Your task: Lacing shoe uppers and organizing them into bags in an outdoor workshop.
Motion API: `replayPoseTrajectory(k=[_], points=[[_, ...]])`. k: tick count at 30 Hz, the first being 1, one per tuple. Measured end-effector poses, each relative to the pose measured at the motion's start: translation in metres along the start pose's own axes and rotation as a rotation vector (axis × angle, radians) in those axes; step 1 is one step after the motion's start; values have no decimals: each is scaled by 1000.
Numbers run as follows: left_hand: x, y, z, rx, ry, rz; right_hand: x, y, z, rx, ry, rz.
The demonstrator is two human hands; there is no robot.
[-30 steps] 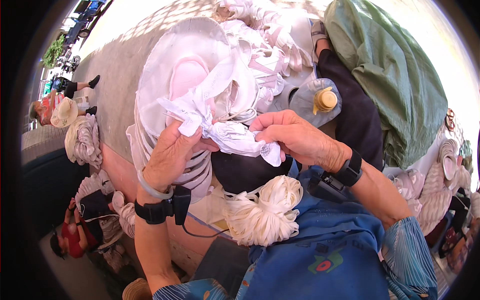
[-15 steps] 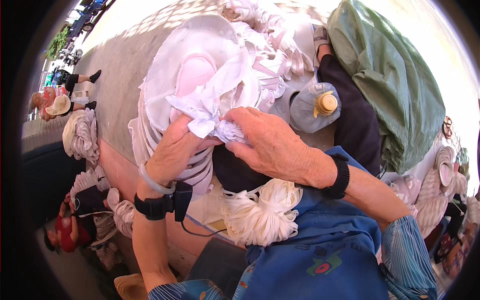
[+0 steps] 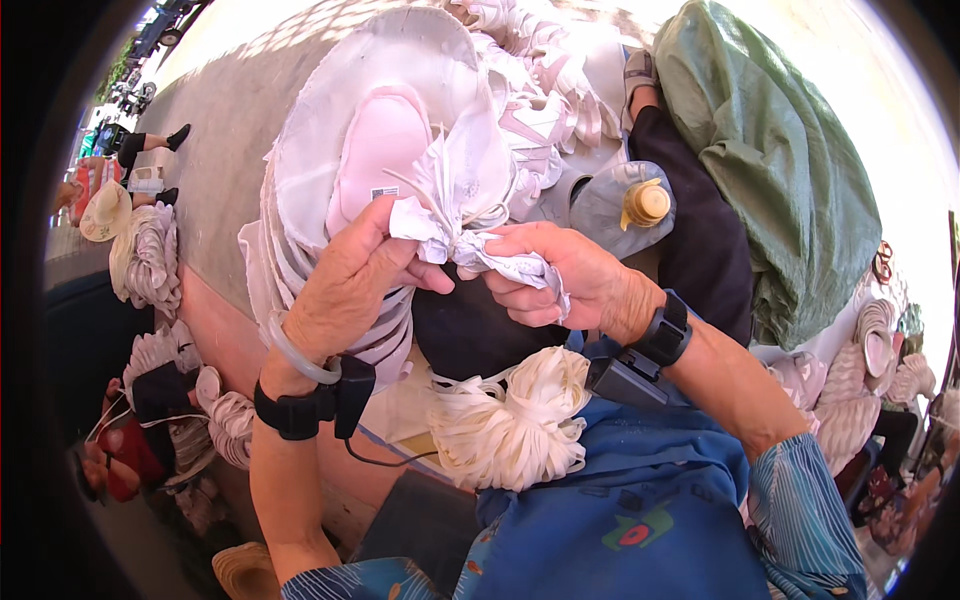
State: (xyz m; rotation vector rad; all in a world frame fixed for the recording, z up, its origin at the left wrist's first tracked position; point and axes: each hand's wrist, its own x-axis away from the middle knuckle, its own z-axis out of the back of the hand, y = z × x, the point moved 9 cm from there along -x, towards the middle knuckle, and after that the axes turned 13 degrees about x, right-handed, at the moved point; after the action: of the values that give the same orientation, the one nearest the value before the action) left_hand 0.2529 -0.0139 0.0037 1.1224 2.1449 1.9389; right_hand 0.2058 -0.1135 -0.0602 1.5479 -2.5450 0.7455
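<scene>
A bunched white cloth (image 3: 505, 262), or possibly paper, is gathered at a knot between my hands, with thin pale cord ends (image 3: 428, 192) standing up from it. The fingers of my right hand (image 3: 575, 275) wrap round its twisted tail. My left hand (image 3: 365, 265) holds its other side, thumb and fingers pinched at the edge; part of that grip is hidden. Just beyond them lies a pale pink insole-shaped piece (image 3: 380, 150) with a small label, on a stack of rounded white sheets (image 3: 310, 130). Toward me sits a tied bundle of cream strips (image 3: 510, 425).
Right of the stack is a clear plastic jug (image 3: 600, 205) with a yellow cap (image 3: 648, 203). A dark-trousered leg (image 3: 695, 215) and a green sheet (image 3: 780, 170) lie beyond it. White strip bundles (image 3: 150, 250) and other people are at the left.
My right hand has turned and shifted right, drawing out the cloth's tail. The gathered middle and cord ends now show, and the insole's label has come into sight.
</scene>
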Motion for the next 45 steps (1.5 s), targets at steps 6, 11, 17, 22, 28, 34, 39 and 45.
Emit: replayPoseTrajectory(k=[6,11,17,22,28,34,39,45], points=[[-1,5,-10,11,-10,-42,-2,1,0,22,-2,6],[-4,4,-3,-36,12,-30,2,-14,-1,529,205,3],[-4,7,-7,-56,10,-91,46,-84,-53,1633,673,903],[-6,6,-10,-109,-5,-61,35,-88,-57,1472,727,843],[-5,-2,-3,-145,53,-86,15,-76,-20,1183,623,570],[-5,5,2,-350,132,-32,19,-68,-8,819,533,485],[-6,4,3,-315,137,-31,19,-69,-4,760,511,440],[-6,2,-3,-155,76,-15,13,-75,-17,975,550,499]])
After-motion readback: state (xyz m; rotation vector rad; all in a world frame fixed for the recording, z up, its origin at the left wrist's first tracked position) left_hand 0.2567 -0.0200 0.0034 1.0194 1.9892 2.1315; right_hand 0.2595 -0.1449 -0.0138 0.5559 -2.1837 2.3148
